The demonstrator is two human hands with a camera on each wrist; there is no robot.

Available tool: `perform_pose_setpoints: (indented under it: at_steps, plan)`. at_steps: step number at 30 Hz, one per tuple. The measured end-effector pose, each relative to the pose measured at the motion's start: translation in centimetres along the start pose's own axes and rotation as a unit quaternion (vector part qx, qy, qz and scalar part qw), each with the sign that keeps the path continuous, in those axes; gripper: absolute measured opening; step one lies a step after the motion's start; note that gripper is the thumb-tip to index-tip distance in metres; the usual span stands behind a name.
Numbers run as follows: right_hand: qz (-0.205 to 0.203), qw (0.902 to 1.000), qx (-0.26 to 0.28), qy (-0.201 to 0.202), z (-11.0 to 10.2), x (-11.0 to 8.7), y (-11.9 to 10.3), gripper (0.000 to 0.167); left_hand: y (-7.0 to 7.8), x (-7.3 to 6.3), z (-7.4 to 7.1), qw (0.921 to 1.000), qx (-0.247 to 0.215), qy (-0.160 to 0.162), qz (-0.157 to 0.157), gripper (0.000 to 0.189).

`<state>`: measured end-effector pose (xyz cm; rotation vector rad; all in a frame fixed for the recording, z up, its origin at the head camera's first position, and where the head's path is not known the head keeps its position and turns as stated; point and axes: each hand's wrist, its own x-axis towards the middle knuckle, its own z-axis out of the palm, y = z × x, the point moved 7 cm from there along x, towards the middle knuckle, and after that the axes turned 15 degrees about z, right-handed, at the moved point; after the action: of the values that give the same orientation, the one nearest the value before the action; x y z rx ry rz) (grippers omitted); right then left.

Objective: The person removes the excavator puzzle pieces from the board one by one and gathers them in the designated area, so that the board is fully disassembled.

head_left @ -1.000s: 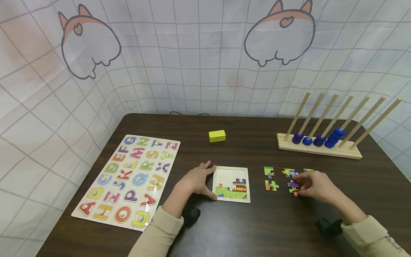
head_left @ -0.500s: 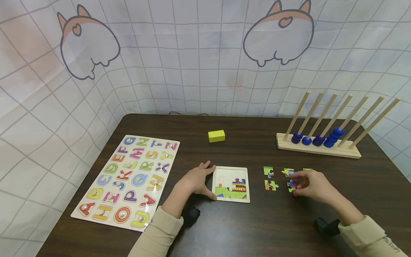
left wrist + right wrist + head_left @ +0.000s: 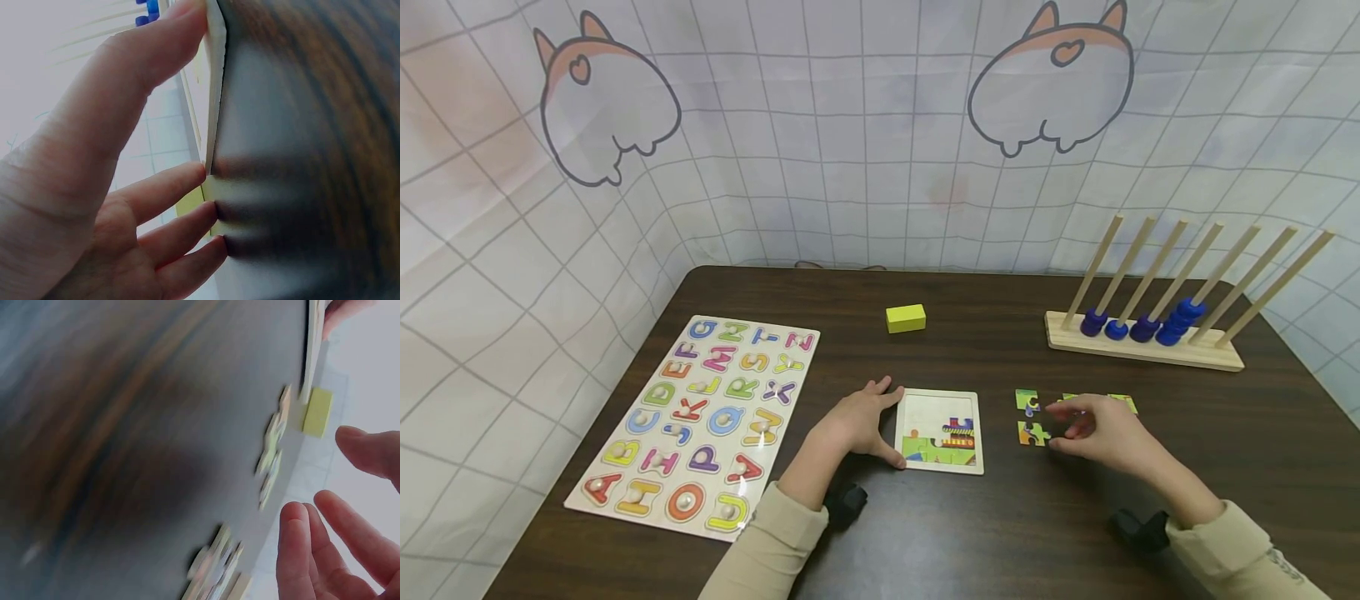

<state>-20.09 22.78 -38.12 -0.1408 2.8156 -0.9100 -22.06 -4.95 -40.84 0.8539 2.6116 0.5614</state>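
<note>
My left hand (image 3: 853, 425) braces the left side of a small square jigsaw tray (image 3: 940, 391). Its thumb lies at the near corner and its index finger reaches the far one. Joined pieces fill the tray's bottom row and part of its right side. My right hand (image 3: 1105, 432) hovers over loose puzzle pieces, its thumb and fingers apart with nothing between them in the right wrist view. Its fingertips are right beside an orange-and-green puzzle piece (image 3: 1032, 433). Behind that lies a green-and-blue puzzle piece (image 3: 1027, 401). Other pieces are partly hidden beneath the hand, including a green piece (image 3: 1124, 401).
An alphabet peg board (image 3: 805, 367) lies at the left. At the back stands a yellow block (image 3: 906, 318). A wooden rack (image 3: 1150, 351) with upright pegs and blue and purple beads occupies the back right. Patterned cloth (image 3: 880, 167) hangs behind the table.
My right hand has moved left from the middle pieces toward the orange-and-green puzzle piece, uncovering more of the far-right green piece. My left hand has stayed at the tray.
</note>
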Motion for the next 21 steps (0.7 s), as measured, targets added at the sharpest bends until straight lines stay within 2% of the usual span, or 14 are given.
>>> perform_pose_setpoints:
  at_steps: [8, 13, 21]
  plan:
    - [-0.012, 0.9996, 0.025, 0.0, 1.0, 0.4, -1.8, 0.041, 0.1, 0.0, 0.0, 1.0, -0.002, 0.001, 0.0, 0.1]
    - [-0.03, 0.9986, 0.041, -0.015, 1.8, 0.6, -3.2, 0.042, 0.1, 0.1, 0.0, 1.0, 0.002, 0.003, 0.002, 0.101]
    - [-0.04, 0.998, 0.025, -0.043, 3.3, 1.3, -5.0, 0.04, 0.0, 0.0, -0.1, 1.0, 0.0, 0.004, 0.005, 0.101]
